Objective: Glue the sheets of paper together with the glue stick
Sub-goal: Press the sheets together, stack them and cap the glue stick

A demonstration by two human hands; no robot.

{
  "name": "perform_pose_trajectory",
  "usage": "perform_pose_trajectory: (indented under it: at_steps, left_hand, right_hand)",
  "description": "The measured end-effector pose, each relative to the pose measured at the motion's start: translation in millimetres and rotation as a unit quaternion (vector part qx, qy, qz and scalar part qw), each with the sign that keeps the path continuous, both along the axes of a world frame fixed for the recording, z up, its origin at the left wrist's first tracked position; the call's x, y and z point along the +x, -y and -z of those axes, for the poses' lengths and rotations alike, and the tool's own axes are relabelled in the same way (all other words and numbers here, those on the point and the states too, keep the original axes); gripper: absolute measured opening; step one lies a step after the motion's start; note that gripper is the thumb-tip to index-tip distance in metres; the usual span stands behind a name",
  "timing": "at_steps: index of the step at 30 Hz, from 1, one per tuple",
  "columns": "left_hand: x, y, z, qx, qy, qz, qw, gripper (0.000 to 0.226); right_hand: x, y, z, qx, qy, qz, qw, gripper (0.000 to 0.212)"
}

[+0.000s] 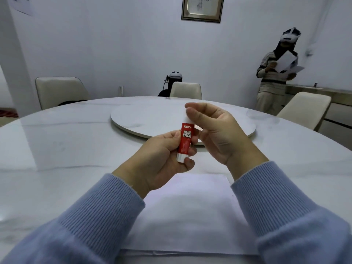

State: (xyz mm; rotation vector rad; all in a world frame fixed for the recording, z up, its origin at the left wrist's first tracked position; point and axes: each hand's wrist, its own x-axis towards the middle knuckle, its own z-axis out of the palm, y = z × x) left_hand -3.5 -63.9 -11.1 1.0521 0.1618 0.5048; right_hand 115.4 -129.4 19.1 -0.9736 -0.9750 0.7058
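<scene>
A red glue stick with white lettering stands nearly upright in the air above the table. My left hand grips its red body from the left. My right hand pinches the white cap at its top between thumb and fingers. The cap sits on the stick. White sheets of paper lie flat on the table just below my hands, near the front edge, partly hidden by my blue sleeves.
The round white marble table carries a lazy Susan beyond my hands. Cream chairs stand around the far side. A person with a headset stands at the back right holding paper; another headset wearer sits behind the middle chair.
</scene>
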Motion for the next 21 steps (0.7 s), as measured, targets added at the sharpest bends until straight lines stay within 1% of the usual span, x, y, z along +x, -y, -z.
perform_pose_trajectory:
  at_steps: [2,4,6,7,11,16,21]
  left_hand:
    - [-0.4,-1.3,-1.0,-0.02,0.011,-0.004,1.0,0.028]
    - [-0.5,-1.1,-0.9,-0.025,0.013,-0.001,1.0,0.028]
    - [0.2,0.9,-0.1,-0.023,0.011,0.002,1.0,0.029]
    - [0.8,1.4,0.2,-0.023,0.013,0.001,1.0,0.029]
    - [0.4,-0.1,-1.1,-0.035,0.025,-0.006,0.999,0.028]
    - [0.3,-1.0,-0.6,-0.036,0.026,0.001,0.999,0.026]
    - [-0.3,-1.8,-1.5,-0.035,0.028,0.009,0.999,0.029]
  right_hand:
    - [-0.9,-0.5,-0.2,0.001,-0.027,-0.035,0.999,0.019]
    - [-1.6,-1.9,1.5,0.011,-0.043,-0.029,0.999,0.019]
    - [-2.6,-2.8,1.1,0.016,-0.03,0.007,0.999,0.029]
    - [-2.5,-2.6,0.5,0.014,-0.021,0.016,1.0,0.03]
    - [-2.8,0.0,-0.1,0.007,-0.033,-0.008,0.999,0.018]
    - [-7.6,-3.4,2.8,0.016,-0.021,0.013,1.0,0.021]
    - [-4.0,-2.1,1.9,0.009,-0.05,-0.018,0.999,0.023]
